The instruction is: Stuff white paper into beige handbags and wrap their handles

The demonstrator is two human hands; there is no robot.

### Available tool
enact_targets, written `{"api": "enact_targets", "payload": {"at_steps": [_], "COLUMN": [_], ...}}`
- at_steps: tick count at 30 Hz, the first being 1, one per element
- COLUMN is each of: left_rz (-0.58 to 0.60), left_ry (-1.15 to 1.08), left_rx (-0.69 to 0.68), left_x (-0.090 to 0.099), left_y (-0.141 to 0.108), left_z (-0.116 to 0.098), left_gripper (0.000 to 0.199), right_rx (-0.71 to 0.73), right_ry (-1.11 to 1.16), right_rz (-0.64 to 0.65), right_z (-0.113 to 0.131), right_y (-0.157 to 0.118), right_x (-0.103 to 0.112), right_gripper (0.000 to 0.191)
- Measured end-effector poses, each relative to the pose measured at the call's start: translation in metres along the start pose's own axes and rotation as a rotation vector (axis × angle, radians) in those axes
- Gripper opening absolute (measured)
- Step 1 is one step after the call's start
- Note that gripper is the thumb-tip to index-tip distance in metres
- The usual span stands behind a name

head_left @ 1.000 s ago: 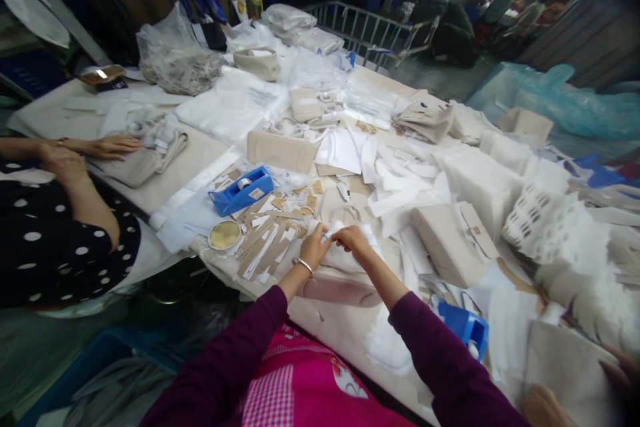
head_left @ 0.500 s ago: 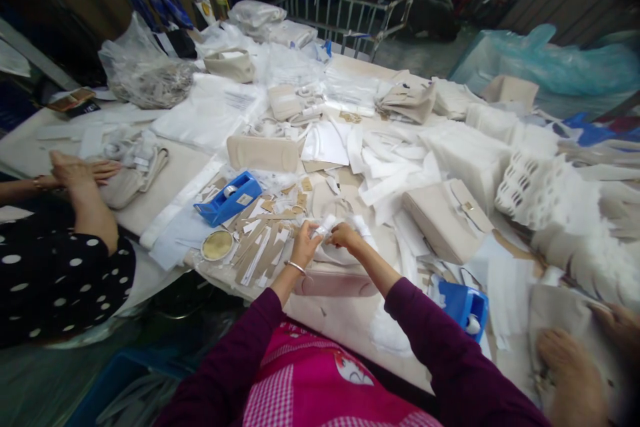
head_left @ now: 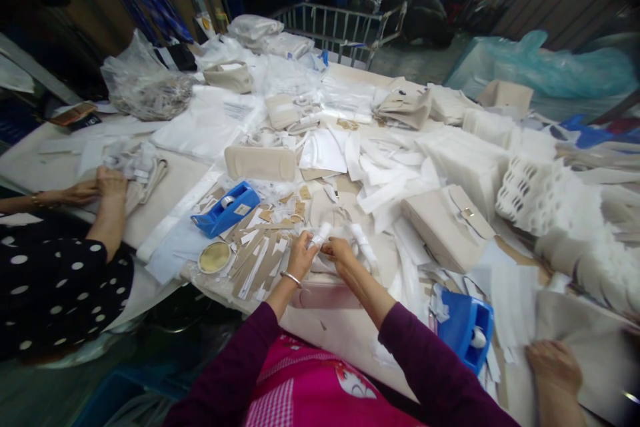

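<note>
A pale beige handbag [head_left: 325, 297] lies at the table's near edge in front of me. Its handle [head_left: 321, 234] is wrapped in white material, and my left hand [head_left: 301, 257] pinches it near the lower end. Close beside it, my right hand [head_left: 341, 255] has its fingers pressed together at the same handle; what lies between the fingertips is too small to make out. A second white-wrapped handle part [head_left: 364, 245] rises just right of my right hand.
A blue tape dispenser [head_left: 227, 208], a round tin [head_left: 215, 257] and card strips [head_left: 263, 260] lie to the left. Another blue dispenser [head_left: 463, 330] and a flap handbag [head_left: 447, 227] are at right. Co-workers' hands [head_left: 113, 183] show on the left and another hand [head_left: 555, 367] on the right.
My right hand has shifted slightly left and down along the handle, baring the wrapped part on the right. The left co-worker's hands moved onto a bag; one hand at right moved away.
</note>
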State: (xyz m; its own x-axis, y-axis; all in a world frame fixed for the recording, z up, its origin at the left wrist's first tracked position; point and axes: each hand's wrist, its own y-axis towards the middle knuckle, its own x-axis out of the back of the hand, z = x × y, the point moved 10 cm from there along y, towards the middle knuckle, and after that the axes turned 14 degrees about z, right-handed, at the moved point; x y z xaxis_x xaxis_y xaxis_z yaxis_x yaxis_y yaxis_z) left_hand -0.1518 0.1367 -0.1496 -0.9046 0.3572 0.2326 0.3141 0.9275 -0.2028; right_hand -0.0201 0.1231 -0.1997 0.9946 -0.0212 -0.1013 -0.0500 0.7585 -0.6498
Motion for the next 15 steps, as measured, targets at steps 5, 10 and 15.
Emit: {"api": "enact_targets", "payload": {"at_steps": [5,10,15], "left_rz": [0.003,0.045,0.091], "left_ry": [-0.088,-0.495,-0.355], "left_rx": [-0.004,0.204,0.263], "left_x": [-0.003,-0.014,-0.004], "left_y": [-0.001,-0.003,-0.013], "left_z": [-0.009,0.017,0.015], "left_gripper": [0.025,0.049,0.047], "right_rx": [0.057,0.141,0.501], "right_ry": [0.139,0.144,-0.15], "right_rz": [0.06,0.058,-0.147], "right_z": [0.012,0.032,0.075], "right_y": [0.001,-0.013,-0.062], "right_x": [-0.022,-0.018,0.084], "right_gripper": [0.011,0.014,0.036]}}
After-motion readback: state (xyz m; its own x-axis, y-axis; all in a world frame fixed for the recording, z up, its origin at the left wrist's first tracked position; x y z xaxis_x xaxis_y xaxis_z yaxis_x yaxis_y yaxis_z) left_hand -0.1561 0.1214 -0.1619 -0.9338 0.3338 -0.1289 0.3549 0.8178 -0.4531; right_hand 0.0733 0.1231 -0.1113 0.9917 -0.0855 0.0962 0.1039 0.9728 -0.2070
